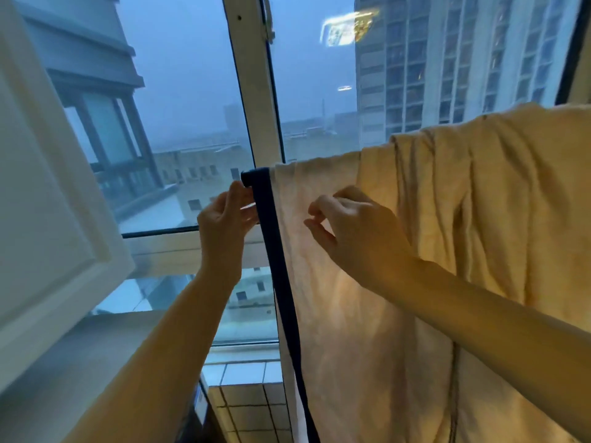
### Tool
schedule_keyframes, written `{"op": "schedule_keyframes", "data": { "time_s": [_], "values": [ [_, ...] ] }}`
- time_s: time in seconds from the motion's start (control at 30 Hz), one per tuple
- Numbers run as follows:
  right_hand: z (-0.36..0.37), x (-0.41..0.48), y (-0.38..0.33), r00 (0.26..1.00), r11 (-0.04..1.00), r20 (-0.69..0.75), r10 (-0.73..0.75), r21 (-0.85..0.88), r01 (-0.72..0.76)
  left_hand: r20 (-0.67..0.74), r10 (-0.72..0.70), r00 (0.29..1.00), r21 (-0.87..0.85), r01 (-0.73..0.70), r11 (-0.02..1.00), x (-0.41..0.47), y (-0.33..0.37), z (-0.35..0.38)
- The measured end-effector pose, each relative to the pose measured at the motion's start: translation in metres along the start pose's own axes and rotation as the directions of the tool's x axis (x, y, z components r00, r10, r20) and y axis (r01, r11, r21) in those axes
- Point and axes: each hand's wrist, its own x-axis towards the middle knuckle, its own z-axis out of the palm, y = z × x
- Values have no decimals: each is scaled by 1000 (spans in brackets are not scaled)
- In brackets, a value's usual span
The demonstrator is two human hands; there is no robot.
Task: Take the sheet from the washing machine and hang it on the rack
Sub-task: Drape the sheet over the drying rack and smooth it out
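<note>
A cream sheet with a dark blue border hangs over the rack bar, whose dark end sticks out at the left. Further right the sheet lies bunched in thick folds over the bar. My left hand is at the bar's end and pinches the blue border just below it. My right hand hovers in front of the flat part of the sheet, its fingers loosely curled and thumb apart, with no cloth visibly between them. The washing machine is out of view.
A large window with a white frame stands right behind the rack, with tall buildings outside. An open white cabinet door or window leaf juts in at the left. A tiled ledge lies below the sheet's edge.
</note>
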Motion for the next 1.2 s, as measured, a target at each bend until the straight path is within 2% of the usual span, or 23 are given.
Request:
{"op": "schedule_keyframes", "data": {
  "time_s": [0.13, 0.23, 0.3, 0.43, 0.6, 0.7, 0.77, 0.83, 0.9, 1.03, 1.07, 1.17, 1.2],
  "values": [
    [-17, 29, 8, 985, 987, -92, -144, -85, 136, 68, -32, 997, 53, 29, 998, 9, 8, -1],
    [-24, 56, 17, 972, 955, -82, -220, -222, 197, 105, 93, 990, 252, -117, 961, 22, 20, 1],
    [-25, 70, 22, 974, 933, -10, -225, -289, 213, 177, 161, 971, 357, -216, 909, 27, 27, 4],
    [-26, 82, 26, 967, 954, 182, -178, -207, 215, 236, 155, 959, 400, -241, 884, 31, 34, 7],
    [-33, 79, 43, 957, 979, 254, -137, -114, 170, 204, 94, 974, 406, -171, 898, 30, 37, 5],
    [-43, 75, 55, 957, 983, 264, -122, -99, 152, 185, 90, 979, 460, -168, 872, 27, 41, 10],
    [-49, 74, 60, 950, 981, 272, -150, -83, 178, 204, 146, 968, 586, -240, 774, 25, 45, 17],
    [-56, 74, 67, 946, 973, 263, -187, -82, 215, 249, 234, 940, 718, -341, 606, 21, 48, 26],
    [-68, 75, 79, 950, 971, 255, -183, -105, 215, 287, 271, 919, 785, -388, 483, 15, 49, 39],
    [-91, 73, 115, 950, 982, 292, -115, -108, 152, 329, 273, 904, 839, -413, 355, -1, 49, 77],
    [-95, 72, 122, 946, 984, 306, -102, -111, 142, 336, 270, 902, 831, -419, 365, -4, 50, 88],
    [-104, 71, 138, 923, 994, 381, -48, -68, 80, 373, 185, 909, 755, -413, 509, -10, 52, 120],
    [-107, 71, 141, 912, 997, 407, -39, -44, 62, 383, 162, 909, 744, -408, 529, -11, 52, 129]
  ]
}}
